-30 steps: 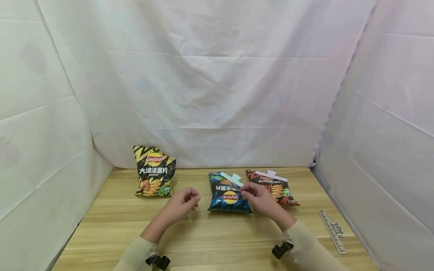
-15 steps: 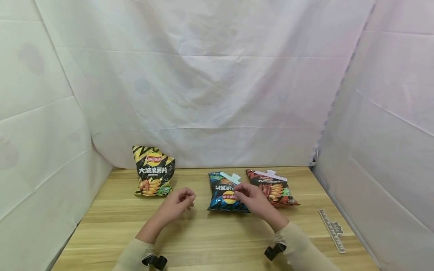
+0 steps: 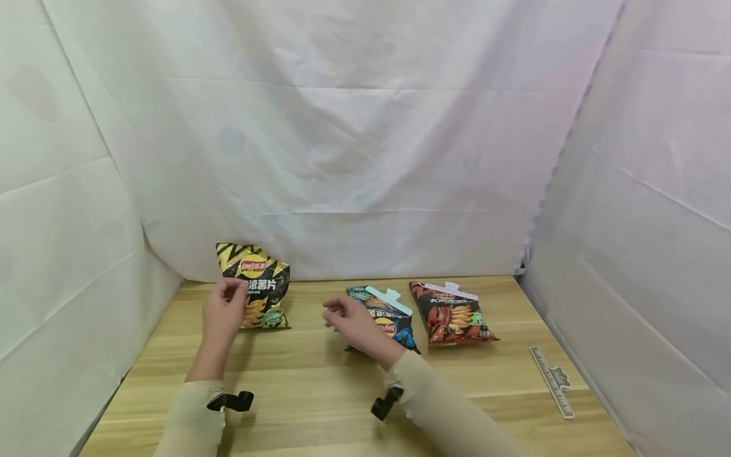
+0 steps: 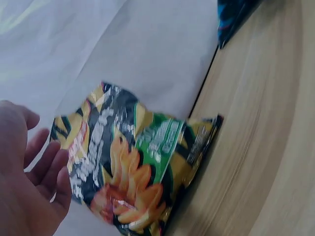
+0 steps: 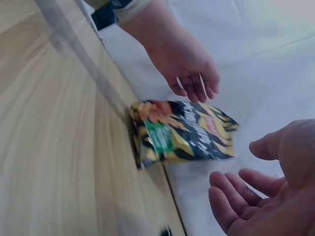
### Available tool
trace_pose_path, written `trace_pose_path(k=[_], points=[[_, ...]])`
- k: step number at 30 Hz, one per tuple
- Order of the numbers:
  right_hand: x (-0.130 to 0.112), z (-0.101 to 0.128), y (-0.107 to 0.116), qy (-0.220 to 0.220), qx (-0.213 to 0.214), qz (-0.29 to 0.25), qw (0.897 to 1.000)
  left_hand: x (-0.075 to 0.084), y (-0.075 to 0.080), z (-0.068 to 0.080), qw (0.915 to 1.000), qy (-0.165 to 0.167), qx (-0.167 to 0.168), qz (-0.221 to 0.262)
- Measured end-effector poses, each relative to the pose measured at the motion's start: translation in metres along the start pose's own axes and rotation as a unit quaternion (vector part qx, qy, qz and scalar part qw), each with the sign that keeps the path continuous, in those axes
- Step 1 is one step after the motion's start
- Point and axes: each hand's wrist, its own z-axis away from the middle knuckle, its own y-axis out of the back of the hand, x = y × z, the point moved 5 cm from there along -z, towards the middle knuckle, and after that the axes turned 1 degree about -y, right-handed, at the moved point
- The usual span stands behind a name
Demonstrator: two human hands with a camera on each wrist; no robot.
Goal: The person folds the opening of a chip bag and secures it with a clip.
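Observation:
My left hand (image 3: 224, 311) hovers in front of the left side of a yellow-and-black potato chip bag (image 3: 270, 285), its fingers loosely bent with nothing in them. In the left wrist view the fingertips are close to the bag's printed front; whether they touch it I cannot tell. The bag stands upright against the back cloth. My right hand (image 3: 361, 325) is over the left part of a blue chip bag (image 3: 402, 335), hiding some of it, and holds nothing. A pale blue bag clip (image 3: 389, 299) sits across the blue bag's far end.
Right of the blue bag lies a red chip bag (image 3: 455, 320) with a white clip (image 3: 451, 292) on its far edge. A loose grey clip (image 3: 553, 384) lies near the right edge of the wooden table (image 3: 320, 406). White cloth walls (image 3: 365, 158) stand around it.
My left hand has moved left and up to the yellow-and-black bag. My right hand has moved left across the blue bag. The bags and clips stay put; the head view has shifted slightly.

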Motion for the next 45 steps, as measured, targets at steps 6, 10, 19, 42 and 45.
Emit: trace_pose_path(k=[6,10,19,42,45], points=[[-0.002,-0.036,-0.031,-0.046,0.03,-0.009,0.998,-0.023,0.016,-0.015,0.9953,0.041,0.087,-0.007],[-0.001,-0.052,-0.039,-0.062,0.058,0.007,0.996,-0.034,0.02,-0.019,0.9923,0.062,0.107,0.001],[-0.003,-0.081,-0.057,-0.069,0.073,-0.014,0.995,-0.047,0.032,-0.033,0.9853,0.097,0.137,0.033],[0.003,-0.098,-0.106,-0.116,0.053,-0.071,0.989,-0.061,-0.004,-0.041,0.9855,0.127,-0.106,0.036],[0.002,-0.097,-0.109,-0.113,0.059,-0.069,0.989,-0.063,-0.008,-0.039,0.988,0.123,-0.091,0.021]])
